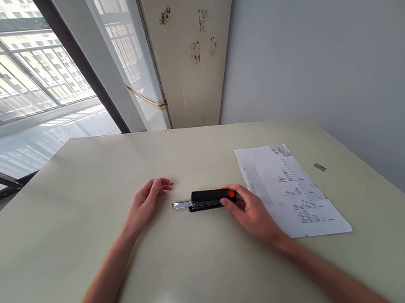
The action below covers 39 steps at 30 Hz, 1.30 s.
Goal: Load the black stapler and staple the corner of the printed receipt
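A black stapler (207, 197) lies on its side lengthwise across the table, with a red-orange patch at its right end. From its left end sticks out a silver metal tray (181, 205). My right hand (250, 209) grips the right end, thumb on the near side and fingers on the far side. To the left, my left hand (147, 198) rests on the table, apart from the stapler, with its fingers loosely stretched out and nothing in them. Whether staples sit in the metal tray is too small to tell.
A printed sheet of paper (266, 178) lies right of the stapler, partly behind my right wrist. Farther right is a small grey strip (319, 167) on the pale table (187, 278). A wall (322, 52) borders the right side, and glass windows (27, 64) stand at the left.
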Available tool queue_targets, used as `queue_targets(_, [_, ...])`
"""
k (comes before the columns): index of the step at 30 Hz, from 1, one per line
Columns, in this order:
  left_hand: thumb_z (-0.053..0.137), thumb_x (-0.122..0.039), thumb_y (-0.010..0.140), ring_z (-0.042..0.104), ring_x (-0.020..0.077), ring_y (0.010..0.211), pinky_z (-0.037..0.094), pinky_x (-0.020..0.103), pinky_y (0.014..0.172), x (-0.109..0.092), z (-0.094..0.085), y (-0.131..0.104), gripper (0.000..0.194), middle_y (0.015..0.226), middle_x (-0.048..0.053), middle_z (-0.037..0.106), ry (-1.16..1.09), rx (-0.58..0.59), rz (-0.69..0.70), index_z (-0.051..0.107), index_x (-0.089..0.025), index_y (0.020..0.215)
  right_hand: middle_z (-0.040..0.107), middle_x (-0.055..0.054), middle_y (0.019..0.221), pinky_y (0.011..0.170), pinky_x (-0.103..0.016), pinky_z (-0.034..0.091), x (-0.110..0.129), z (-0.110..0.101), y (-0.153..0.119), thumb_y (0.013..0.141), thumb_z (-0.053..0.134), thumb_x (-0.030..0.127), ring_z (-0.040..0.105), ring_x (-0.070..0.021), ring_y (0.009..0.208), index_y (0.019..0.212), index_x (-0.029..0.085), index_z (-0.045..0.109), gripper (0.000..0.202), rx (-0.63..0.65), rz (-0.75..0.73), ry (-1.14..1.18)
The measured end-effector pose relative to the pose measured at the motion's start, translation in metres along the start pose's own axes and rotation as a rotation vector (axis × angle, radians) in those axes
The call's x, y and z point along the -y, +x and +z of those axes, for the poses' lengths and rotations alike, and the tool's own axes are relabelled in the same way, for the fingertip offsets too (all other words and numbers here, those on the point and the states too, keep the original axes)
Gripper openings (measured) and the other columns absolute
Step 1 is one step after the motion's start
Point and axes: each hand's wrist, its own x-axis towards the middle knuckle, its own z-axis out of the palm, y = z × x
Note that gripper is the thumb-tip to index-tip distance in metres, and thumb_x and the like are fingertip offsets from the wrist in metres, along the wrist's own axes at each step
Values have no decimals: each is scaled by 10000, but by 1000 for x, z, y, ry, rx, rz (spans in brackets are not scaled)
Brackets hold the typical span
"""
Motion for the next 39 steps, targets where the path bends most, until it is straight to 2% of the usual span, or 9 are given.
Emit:
queue_targets(4, [524,-692,987,668,298,1232,472,472,1142,3,10,-2,545,1232,114,754,-195,123,-17,720,-201,1117,699,-70,1172,759,-383,579,1,1,0,946,668,531,663,-240,915,1214,296,686,358,41,-115,-110])
queue_targets(8, [525,-672,995,642,316,1304,462,509,1176,8,16,0,542,1282,149,738,-426,99,-70,704,-177,1124,731,-61,1064,751,-388,567,6,1,-1,963,654,495,651,-257,926,1130,287,712,272,69,-135,-121])
queue_targets(11, [485,-666,1005,605,330,1361,475,528,1179,6,24,-1,532,1356,161,703,-576,48,-148,691,-184,1096,722,-45,980,696,-350,550,14,0,-4,949,670,527,631,-230,857,1104,270,724,305,67,-31,1])
queue_targets(15, [427,-567,1045,580,306,1395,488,488,1181,-6,41,-9,483,1460,157,636,-874,40,-328,690,-170,1130,682,-30,910,567,-284,506,20,-2,-7,920,686,599,583,-173,734,1105,235,724,410,223,207,364])
queue_targets(18, [425,-456,1072,610,301,1362,543,441,1113,-12,52,-16,448,1424,199,654,-1126,35,-461,687,-107,1174,714,-68,936,521,-244,482,20,-1,-8,907,712,604,638,-187,802,1164,201,700,477,352,325,595])
queue_targets(22, [469,-370,1070,649,346,1301,612,431,955,-12,62,-23,430,1382,241,670,-1354,35,-537,651,-39,1275,750,-134,1034,493,-202,466,22,2,-9,938,707,560,704,-218,942,1210,169,678,477,452,395,728])
queue_targets(30, [430,-283,1085,676,355,1264,599,444,961,-12,75,-32,399,1345,234,695,-1414,3,-567,632,-40,1327,768,-129,1038,482,-206,521,24,2,-10,954,699,527,700,-178,813,1211,155,688,452,458,421,703])
queue_targets(34, [432,-249,1079,670,340,1276,570,451,1032,-15,72,-32,380,1324,219,711,-1411,-58,-592,633,-46,1330,773,-136,984,465,-196,521,24,1,-12,971,671,537,719,-191,835,1200,140,687,459,493,445,717])
queue_targets(39, [453,-251,1072,664,330,1288,522,449,1110,-18,73,-32,330,1304,196,726,-1385,-70,-600,697,-65,1192,749,-132,992,433,-175,508,23,1,-12,983,655,531,758,-248,979,1133,141,700,420,519,474,755])
